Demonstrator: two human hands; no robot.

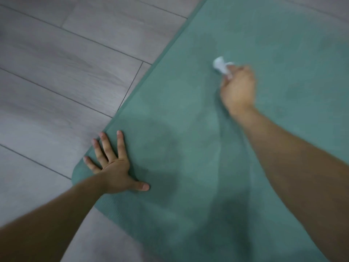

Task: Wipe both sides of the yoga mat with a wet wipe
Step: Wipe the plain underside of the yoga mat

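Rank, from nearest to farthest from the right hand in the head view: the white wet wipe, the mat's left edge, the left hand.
1. Crumpled white wet wipe: gripped in the right hand, at its fingertips.
2. Green yoga mat's left edge: across the mat, bordering the grey plank floor.
3. Left hand: flat on the mat's near corner.
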